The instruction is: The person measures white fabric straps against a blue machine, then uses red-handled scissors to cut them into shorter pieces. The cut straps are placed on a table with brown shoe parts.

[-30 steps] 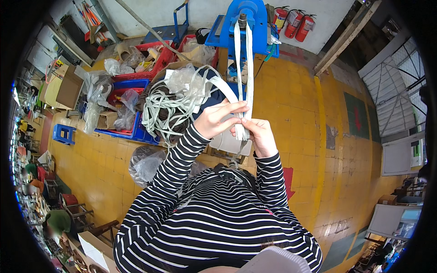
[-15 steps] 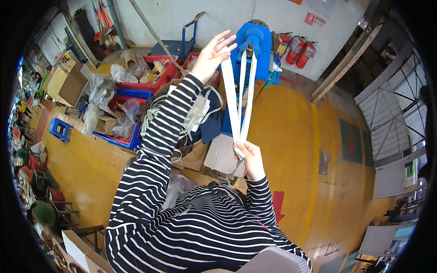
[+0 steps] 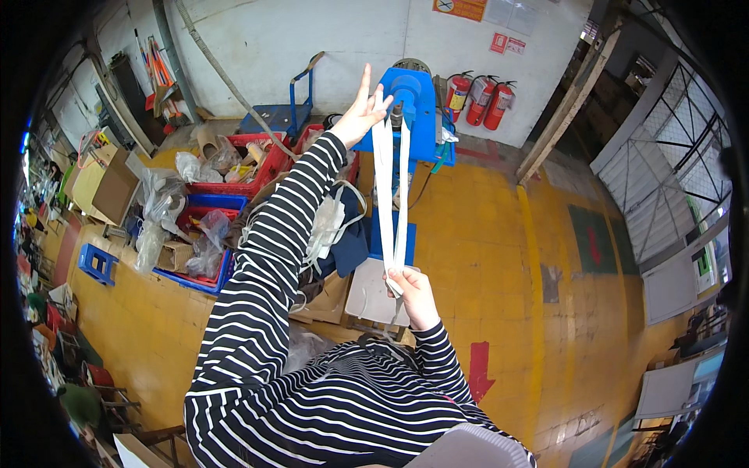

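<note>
A long white webbing strap [image 3: 383, 187] runs in two bands from a blue machine [image 3: 406, 87] down toward my body. Its lower end is pinched in my right hand [image 3: 413, 295], and a short greyish tail hangs below the fingers. My left hand [image 3: 360, 115] is raised beside the top of the strap, at the machine's left side. Its fingers are spread and stretched out; whether the thumb touches the strap cannot be made out. Under the right hand is a pale stool top [image 3: 367, 295].
Left of the machine are a red crate [image 3: 261, 178] and a blue crate [image 3: 222, 282] full of plastic bags and scraps. A blue trolley [image 3: 273, 117] stands by the wall, fire extinguishers [image 3: 480, 101] to the right. A blue step stool [image 3: 97, 264] is far left.
The view has shifted, so the machine appears lower. My left hand's fingers now point more upward, and the two strap bands lie closer together. My right hand still pinches the lower end.
</note>
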Demonstrator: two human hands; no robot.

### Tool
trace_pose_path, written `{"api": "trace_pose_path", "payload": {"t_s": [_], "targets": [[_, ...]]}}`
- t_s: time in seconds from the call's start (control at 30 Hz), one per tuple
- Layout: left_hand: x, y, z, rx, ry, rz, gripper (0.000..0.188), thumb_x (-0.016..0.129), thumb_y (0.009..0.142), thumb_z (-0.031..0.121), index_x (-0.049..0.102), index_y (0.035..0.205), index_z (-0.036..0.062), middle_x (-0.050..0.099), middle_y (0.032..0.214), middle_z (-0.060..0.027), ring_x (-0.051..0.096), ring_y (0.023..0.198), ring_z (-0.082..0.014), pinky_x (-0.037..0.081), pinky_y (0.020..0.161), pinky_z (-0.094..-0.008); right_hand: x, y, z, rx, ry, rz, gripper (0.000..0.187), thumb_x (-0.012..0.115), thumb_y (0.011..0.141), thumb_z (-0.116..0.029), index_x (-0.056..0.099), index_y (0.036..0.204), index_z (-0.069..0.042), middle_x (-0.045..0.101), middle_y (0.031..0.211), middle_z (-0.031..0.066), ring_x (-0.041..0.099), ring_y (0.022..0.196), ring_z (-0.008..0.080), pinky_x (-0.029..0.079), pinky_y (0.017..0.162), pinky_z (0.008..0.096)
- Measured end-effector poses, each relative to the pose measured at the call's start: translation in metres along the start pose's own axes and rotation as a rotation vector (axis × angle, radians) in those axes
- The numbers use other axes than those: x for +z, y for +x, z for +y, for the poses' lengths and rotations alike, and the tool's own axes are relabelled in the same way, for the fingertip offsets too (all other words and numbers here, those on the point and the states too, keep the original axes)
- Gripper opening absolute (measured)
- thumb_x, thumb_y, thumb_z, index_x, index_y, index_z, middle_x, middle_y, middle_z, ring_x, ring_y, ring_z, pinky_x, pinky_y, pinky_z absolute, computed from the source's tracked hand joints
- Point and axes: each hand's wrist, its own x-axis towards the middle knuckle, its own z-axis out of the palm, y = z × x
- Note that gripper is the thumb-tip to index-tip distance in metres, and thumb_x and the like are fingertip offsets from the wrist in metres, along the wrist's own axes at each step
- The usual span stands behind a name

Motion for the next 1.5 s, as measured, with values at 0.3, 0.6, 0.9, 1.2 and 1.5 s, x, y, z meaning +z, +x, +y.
{"api": "trace_pose_path", "payload": {"t_s": [0.3,0.6,0.9,1.2,1.5], "targets": [[0.011,-0.080,-0.015,-0.176,-0.273,0.752,0.084,0.056,0.089,0.038,0.001,0.147,0.0112,0.006,0.153,-0.0169,0.009,0.141,-0.0296,0.010,0.112,-0.0423,-0.002,0.000,0.002,0.026,0.004,0.014,0.024,0.055,0.093,-0.020,0.064,0.084,-0.001,0.056,0.067,-0.0010,0.050,0.059,0.0063,0.040,0.057,0.0203],[0.135,-0.205,0.005,-0.523,-0.507,0.488,0.071,0.039,0.094,0.052,0.028,0.139,-0.0017,0.040,0.139,-0.0188,0.038,0.129,-0.0263,0.023,0.110,-0.0398,-0.002,0.002,0.004,0.027,-0.001,0.026,0.025,0.054,0.093,-0.021,0.063,0.083,-0.001,0.055,0.065,-0.0013,0.048,0.058,0.0057,0.038,0.057,0.0204],[0.134,-0.161,-0.010,-0.515,-0.922,0.249,0.021,0.041,0.099,0.022,0.048,0.105,0.0030,0.035,0.071,0.0037,0.034,0.061,-0.0072,0.036,0.058,-0.0222,0.000,0.004,0.001,0.039,-0.057,0.031,0.026,0.056,0.092,-0.023,0.063,0.087,0.002,0.055,0.067,-0.0013,0.048,0.062,0.0071,0.039,0.061,0.0215],[0.143,-0.165,-0.021,-0.421,-0.900,0.378,0.017,0.044,0.098,0.022,0.048,0.100,0.0050,0.037,0.068,0.0051,0.035,0.060,-0.0053,0.033,0.055,-0.0199,0.010,-0.002,-0.026,-0.582,-1.016,0.303,0.026,0.073,0.073,-0.013,0.060,0.094,-0.005,0.059,0.078,0.0021,0.053,0.074,0.0166,0.040,0.071,0.0286],[0.127,-0.172,-0.016,-0.423,-0.816,0.491,0.058,0.032,0.097,0.052,0.053,0.106,-0.0012,0.047,0.072,0.0005,0.041,0.061,-0.0069,0.037,0.058,-0.0213,-0.032,-0.022,0.008,-0.562,-0.791,0.322,0.009,0.068,0.077,-0.007,0.062,0.074,-0.001,0.059,0.067,0.0080,0.053,0.065,0.0210,0.041,0.065,0.0298]]}}
